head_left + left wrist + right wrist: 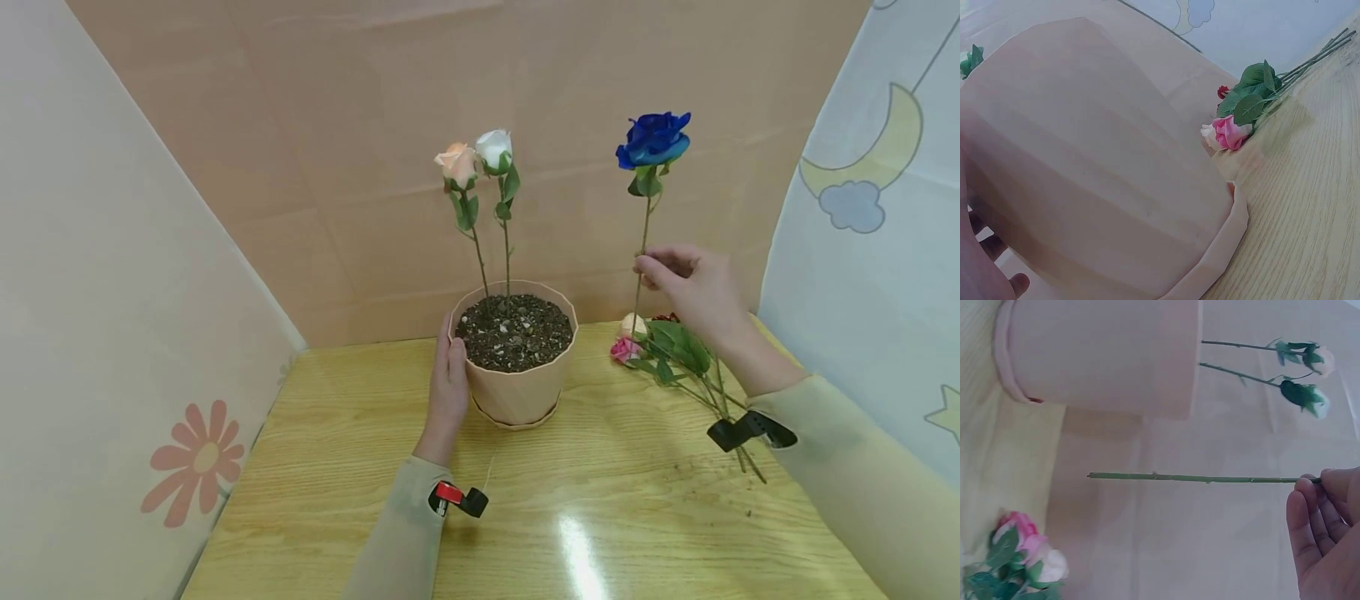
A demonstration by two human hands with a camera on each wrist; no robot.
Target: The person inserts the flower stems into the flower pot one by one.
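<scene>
A blue rose point(654, 140) stands upright in the air, its stem point(1210, 479) pinched between the thumb and fingers of my right hand point(693, 287). In the right wrist view the lower stem hangs free, apart from the pot. My left hand point(447, 387) rests against the left side of a pink flowerpot point(517, 392), with fairly straight fingers; some are hidden behind it. Dark soil point(517, 333) fills the pot. A peach rose point(457, 165) and a white rose point(495, 152) stand in that soil, toward the back left.
On the wooden table point(360, 467), right of the pot, lie several loose roses, among them a pink rose point(625, 350), a cream rose point(632, 326) and a red rose point(1223, 92). A saucer point(517, 425) sits under the pot. Cloth-like walls point(360, 208) stand behind and on both sides.
</scene>
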